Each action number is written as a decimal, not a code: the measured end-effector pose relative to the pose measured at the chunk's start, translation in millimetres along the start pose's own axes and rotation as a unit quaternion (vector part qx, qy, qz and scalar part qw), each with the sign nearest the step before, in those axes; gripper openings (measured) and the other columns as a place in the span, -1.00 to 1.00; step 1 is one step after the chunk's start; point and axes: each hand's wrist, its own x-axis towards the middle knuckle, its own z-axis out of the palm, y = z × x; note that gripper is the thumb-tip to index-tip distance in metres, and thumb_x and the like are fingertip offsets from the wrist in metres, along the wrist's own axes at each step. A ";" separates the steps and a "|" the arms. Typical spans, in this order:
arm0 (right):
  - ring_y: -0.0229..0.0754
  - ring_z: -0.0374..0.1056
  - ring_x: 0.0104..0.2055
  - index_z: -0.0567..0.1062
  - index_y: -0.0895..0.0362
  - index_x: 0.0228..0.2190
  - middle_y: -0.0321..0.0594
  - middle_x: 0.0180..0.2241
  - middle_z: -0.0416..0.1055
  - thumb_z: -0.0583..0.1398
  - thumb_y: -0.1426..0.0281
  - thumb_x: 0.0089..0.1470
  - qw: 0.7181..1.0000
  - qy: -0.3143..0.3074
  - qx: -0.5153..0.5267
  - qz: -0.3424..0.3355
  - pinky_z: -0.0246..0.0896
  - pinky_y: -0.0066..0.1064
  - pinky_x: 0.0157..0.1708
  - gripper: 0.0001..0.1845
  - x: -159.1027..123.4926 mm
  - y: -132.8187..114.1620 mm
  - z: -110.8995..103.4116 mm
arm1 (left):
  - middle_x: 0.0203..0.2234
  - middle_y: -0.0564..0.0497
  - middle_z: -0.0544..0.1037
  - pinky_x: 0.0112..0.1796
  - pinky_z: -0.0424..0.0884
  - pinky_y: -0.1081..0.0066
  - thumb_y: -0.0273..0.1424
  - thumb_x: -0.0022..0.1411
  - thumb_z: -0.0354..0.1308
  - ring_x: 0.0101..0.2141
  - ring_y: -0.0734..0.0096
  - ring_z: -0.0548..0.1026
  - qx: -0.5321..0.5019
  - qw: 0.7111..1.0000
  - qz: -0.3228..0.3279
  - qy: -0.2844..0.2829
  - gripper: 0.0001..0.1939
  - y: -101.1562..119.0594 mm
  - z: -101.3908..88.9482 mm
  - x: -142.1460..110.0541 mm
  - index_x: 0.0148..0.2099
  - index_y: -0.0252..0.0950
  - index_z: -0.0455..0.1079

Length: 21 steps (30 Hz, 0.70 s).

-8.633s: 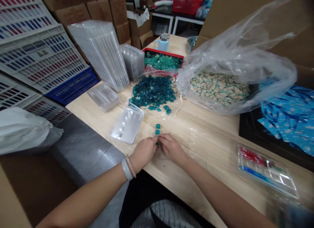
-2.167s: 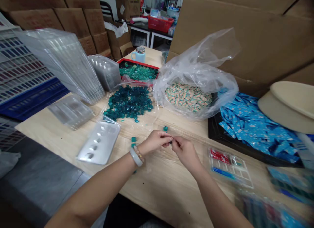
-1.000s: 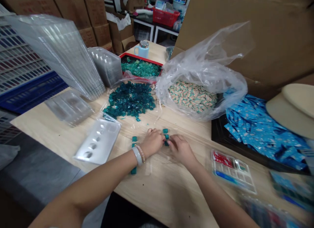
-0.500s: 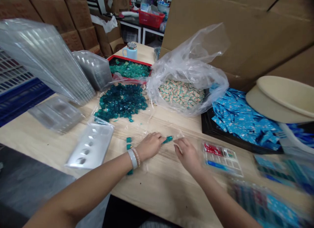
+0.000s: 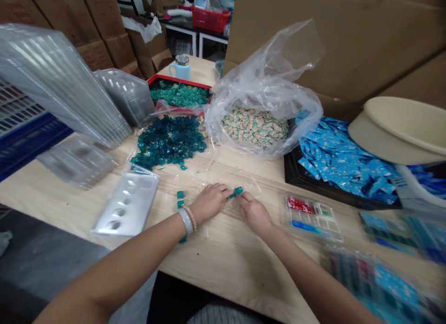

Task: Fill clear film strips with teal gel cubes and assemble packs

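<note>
My left hand rests on the wooden table, fingers curled, pinching small teal squares at its fingertips. My right hand is closed too, its fingertips meeting the same teal squares from the right. Two loose teal squares lie just left of my left wrist, and another sits under the forearm. A clear empty blister tray lies to the left. A heap of dark teal squares spreads on clear film behind.
A clear bag of beige-and-green packets sits at the back. A black tray of blue sachets, a red tray of green pieces, stacked clear trays, a filled pack, a beige basin and a mug surround it.
My right hand has moved back left to the teal squares at my left fingertips, having been apart from them half a second ago. The view has shifted slightly.
</note>
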 end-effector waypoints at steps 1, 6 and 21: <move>-0.28 0.28 -0.47 0.40 0.17 -0.23 -0.13 -0.32 0.35 -0.06 0.58 -0.03 1.000 -0.012 -0.008 -0.002 0.22 -0.47 -0.43 -0.64 -0.1 0.4 0.1 | -0.24 -0.02 0.38 -0.19 0.21 0.36 -0.44 0.21 -0.12 -0.19 0.37 0.30 0.007 1.000 -0.001 0.000 -0.70 0.3 0.6 -0.2 -0.01 -0.21 0.23; -0.28 0.27 -0.44 0.42 0.17 -0.37 -0.16 -0.40 0.33 -0.07 0.59 0.00 0.998 -0.039 -0.028 -0.029 0.21 -0.48 -0.42 -0.70 -9.9 5.1 -3.1 | -0.24 -0.04 0.38 -0.19 0.22 0.37 -0.42 0.24 -0.17 -0.19 0.36 0.30 0.031 0.999 -0.010 0.008 -0.69 2.5 3.7 -0.1 0.01 -0.21 0.21; -0.22 0.31 -0.28 0.37 0.10 -0.16 -0.17 -0.23 0.33 -0.04 0.54 -0.01 0.999 -0.035 0.008 -0.002 0.20 -0.45 -0.36 -0.62 -8.5 0.5 -5.4 | -0.21 -0.04 0.37 -0.16 0.21 0.36 -0.43 0.24 -0.18 -0.15 0.35 0.28 0.038 0.999 -0.005 0.002 -0.67 1.7 4.4 -2.3 0.04 -0.22 0.18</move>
